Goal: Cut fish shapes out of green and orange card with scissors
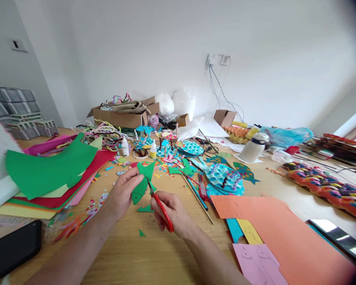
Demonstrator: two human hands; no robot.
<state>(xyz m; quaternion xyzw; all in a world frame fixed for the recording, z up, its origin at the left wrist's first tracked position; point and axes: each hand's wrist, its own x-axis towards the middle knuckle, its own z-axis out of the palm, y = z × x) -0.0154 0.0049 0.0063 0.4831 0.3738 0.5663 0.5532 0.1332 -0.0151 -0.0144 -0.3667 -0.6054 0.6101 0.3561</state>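
Observation:
My left hand [125, 190] pinches a green paper fish [140, 190] with a drawn eye and a curved line near its lower end. In my right hand [169, 209] are red-handled scissors [165, 215], their blades at the right edge of the fish, close to its tail. Fingers and handle partly cover each other, and the blade tips are hard to make out. On the table just below lie a green paper offcut [146, 209] and a smaller green scrap [142, 233].
Coloured paper sheets [52, 166] pile up at left, near a black phone [14, 247]. Two glue bottles [125, 147] stand among scraps. Blue layered paper crafts [225, 178], an orange sheet [273, 221] and a white bottle [254, 147] are to the right. A cardboard box [121, 118] sits behind.

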